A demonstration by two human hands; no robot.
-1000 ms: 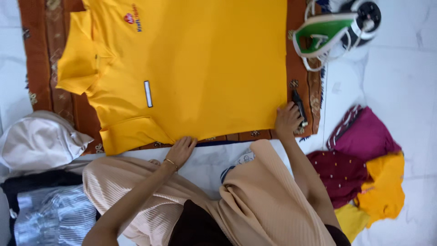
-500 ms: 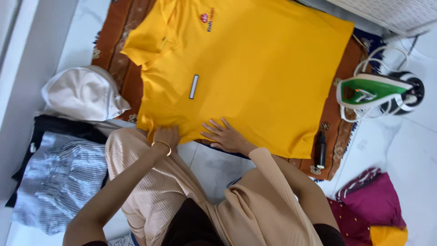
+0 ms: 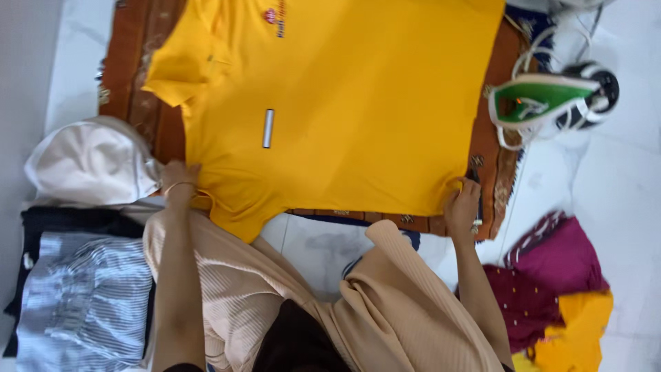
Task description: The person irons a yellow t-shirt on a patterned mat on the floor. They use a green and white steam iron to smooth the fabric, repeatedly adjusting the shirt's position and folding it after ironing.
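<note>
White tiled floor (image 3: 606, 179) under me: my hands have spread apart, left hand (image 3: 177, 178) gripping the yellow cotton polo shirt (image 3: 358, 103) by its sleeve side, right hand (image 3: 463, 207) pinching its hem corner, pulling it flat on the brown patterned mat (image 3: 141, 62).

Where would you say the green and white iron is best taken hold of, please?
Probably by the white handle along the top of the green and white iron. It lies on its side at the mat's right edge, so come from the right over open floor, clear of the looped cord behind it.
</note>
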